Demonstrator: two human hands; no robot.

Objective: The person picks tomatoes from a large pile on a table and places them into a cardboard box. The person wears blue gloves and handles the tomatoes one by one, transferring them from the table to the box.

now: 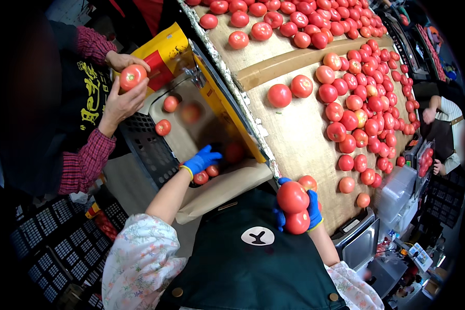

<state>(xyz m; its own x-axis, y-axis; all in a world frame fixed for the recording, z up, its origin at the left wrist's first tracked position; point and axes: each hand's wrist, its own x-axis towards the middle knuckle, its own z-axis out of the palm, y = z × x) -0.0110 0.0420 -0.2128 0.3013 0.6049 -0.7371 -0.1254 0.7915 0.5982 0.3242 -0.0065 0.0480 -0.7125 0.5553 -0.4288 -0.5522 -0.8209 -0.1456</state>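
Note:
In the head view, my left hand (203,159), in a blue knit glove, reaches into a paper-lined crate with its fingers apart. Close beside it lie a tomato (200,177) and another tomato (213,170) on the liner. A blurred tomato (234,152) sits in shadow past the fingertips. My right hand (314,211), gloved the same way, clasps a cluster of several tomatoes (293,197) above the front of my dark apron (263,267). The glove's palm is hidden behind them. Farther up in the crate are a tomato (163,127) and a motion-blurred tomato (191,112).
A co-worker's hands (126,93) hold a tomato (133,77) over the crate's left side. The crate (147,147) abuts the sorting table's worn edge (232,87). Many tomatoes (348,120) cover the cloth-topped table, split by a padded divider (286,64). A scale (358,242) stands at right.

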